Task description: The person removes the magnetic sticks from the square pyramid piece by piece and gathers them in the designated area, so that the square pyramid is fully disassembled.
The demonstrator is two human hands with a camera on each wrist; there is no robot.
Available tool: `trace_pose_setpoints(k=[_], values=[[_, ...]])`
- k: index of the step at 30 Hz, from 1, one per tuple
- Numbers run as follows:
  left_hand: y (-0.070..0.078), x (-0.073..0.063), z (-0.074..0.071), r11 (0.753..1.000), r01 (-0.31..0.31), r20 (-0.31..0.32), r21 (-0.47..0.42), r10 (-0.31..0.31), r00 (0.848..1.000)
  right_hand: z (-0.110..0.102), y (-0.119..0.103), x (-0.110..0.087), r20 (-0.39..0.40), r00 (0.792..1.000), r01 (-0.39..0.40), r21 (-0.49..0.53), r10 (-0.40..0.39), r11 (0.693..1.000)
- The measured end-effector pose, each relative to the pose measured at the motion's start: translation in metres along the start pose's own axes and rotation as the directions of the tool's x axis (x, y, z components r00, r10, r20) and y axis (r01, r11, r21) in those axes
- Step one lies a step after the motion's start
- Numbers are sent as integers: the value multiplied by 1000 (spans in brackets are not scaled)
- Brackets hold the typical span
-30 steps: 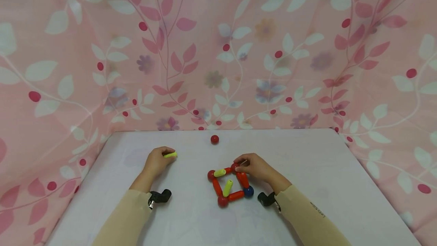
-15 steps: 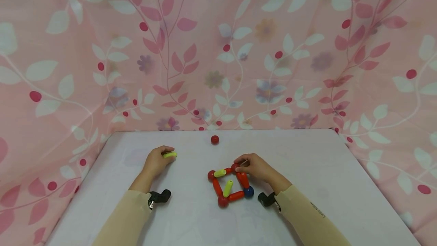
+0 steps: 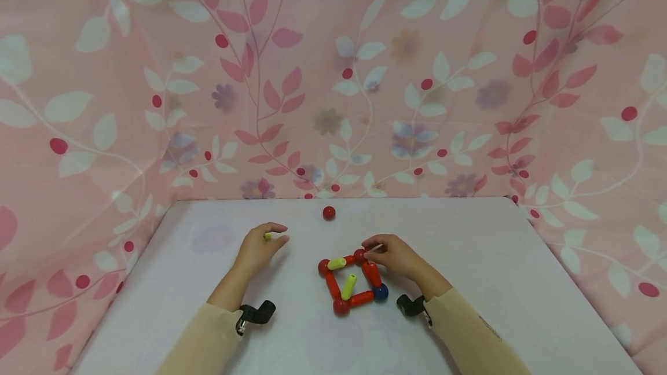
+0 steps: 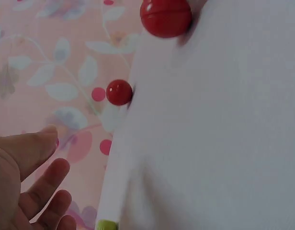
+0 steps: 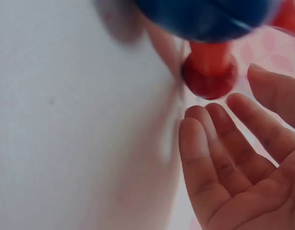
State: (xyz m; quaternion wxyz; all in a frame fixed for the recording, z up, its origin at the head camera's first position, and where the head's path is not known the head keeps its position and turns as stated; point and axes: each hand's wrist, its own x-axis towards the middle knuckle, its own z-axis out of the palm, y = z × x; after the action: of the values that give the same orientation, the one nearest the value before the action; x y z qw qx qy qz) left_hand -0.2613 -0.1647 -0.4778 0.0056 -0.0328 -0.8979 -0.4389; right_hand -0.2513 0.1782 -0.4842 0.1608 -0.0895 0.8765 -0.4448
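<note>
My left hand (image 3: 256, 250) is over the left side of the table, thumb and index finger spread apart. A short yellow rod (image 3: 267, 236) shows between them, partly hidden; in the left wrist view the yellow rod (image 4: 107, 225) is apart from the fingers. My right hand (image 3: 400, 257) is at the far right corner of a four-sided frame, fingertips right by a red ball (image 3: 359, 256). Loosely extended fingers (image 5: 224, 143) show in the right wrist view. The frame has red rods (image 3: 332, 286), a blue ball (image 3: 381, 292) and more red balls (image 3: 341, 307).
One yellow rod (image 3: 337, 263) lies along the frame's far side, and another yellow rod (image 3: 349, 286) slants inside it. A loose red ball (image 3: 329, 213) sits near the white table's (image 3: 443, 219) far edge. Pink floral cloth (image 3: 312, 103) hangs behind.
My left hand has let go of the yellow rod, spread its thumb and index finger and moved slightly right. The right hand stays by the frame's red ball.
</note>
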Motion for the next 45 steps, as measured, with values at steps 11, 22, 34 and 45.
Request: trace_pose_setpoints(k=[11,22,34,45], values=[[44,-27,41,993,-35,153,-114,52,987,-21,1,-35,101,991,94,-50,-88,994],[74,-34,69,974,-69,278,-216,129,952,-26,10,-60,174,974,151,-23,-145,988],[90,-27,90,961,-195,331,-197,252,909,-6,15,-70,84,994,70,0,-70,998],[94,-20,104,974,-181,466,-136,224,856,2,16,-68,64,994,84,13,-85,996]])
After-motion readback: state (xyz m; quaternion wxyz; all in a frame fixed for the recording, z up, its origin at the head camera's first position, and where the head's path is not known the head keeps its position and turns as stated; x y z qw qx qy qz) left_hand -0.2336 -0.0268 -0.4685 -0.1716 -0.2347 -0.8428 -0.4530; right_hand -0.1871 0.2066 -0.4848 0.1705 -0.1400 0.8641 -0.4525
